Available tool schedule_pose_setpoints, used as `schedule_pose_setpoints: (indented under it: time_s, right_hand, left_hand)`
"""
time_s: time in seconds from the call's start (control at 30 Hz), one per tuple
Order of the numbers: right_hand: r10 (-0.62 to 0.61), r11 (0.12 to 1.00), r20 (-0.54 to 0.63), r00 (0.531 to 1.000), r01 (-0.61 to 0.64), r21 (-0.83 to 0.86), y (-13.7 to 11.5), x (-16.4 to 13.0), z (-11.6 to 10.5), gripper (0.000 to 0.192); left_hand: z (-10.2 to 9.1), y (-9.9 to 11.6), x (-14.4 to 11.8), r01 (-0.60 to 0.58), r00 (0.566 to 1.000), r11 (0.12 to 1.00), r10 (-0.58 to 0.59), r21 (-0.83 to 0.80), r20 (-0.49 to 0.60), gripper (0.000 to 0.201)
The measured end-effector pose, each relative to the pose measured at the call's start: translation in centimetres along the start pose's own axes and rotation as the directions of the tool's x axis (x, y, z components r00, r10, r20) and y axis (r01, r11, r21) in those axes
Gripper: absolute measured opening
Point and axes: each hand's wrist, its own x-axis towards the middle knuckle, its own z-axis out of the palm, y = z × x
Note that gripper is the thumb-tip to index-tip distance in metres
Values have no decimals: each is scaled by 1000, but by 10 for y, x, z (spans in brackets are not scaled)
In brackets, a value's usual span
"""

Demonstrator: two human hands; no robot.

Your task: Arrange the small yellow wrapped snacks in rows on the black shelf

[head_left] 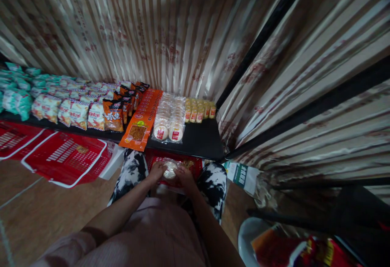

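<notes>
My left hand [156,172] and my right hand [185,176] are both closed on a clear packet of round white cakes [169,170], held between my knees above a red basket [195,163]. Just ahead, a low black shelf [202,141] carries matching packets of white cakes [169,118] in two rows. Left of these lies a row of flat orange packets [142,120]. Small yellow packets [199,109] stand at the shelf's back right.
Further left on the shelf are dark orange snack bags [113,114], striped white bags [74,110] and teal bags [15,100]. Red baskets [65,159] lie on the wooden floor at left. A striped curtain [170,31] hangs behind. A cardboard box [243,175] and a white bucket [251,234] sit at right.
</notes>
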Motion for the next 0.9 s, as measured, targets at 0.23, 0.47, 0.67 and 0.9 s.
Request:
schedule_pose_setpoints:
  time_s: [0.23,0.47,0.67,0.9]
  right_hand:
    - [-101,987,-41,994,95,-132,-16,-9,-2,33]
    - [-230,901,8,973,216,-377,-44,-30,-5,27]
    - [-337,811,14,942,297,-503,-61,-47,-1,26]
    - [-540,630,71,839,458,-627,-68,-57,0,22]
  left_hand:
    - [-7,4,-10,-49,997,999,48,14,66,20]
    - [-12,9,-16,-149,988,978,143,145,54,23]
    - [-11,18,-26,-45,981,989,71,-141,179,28]
    - [-14,25,-30,29,976,937,48,-348,211,29]
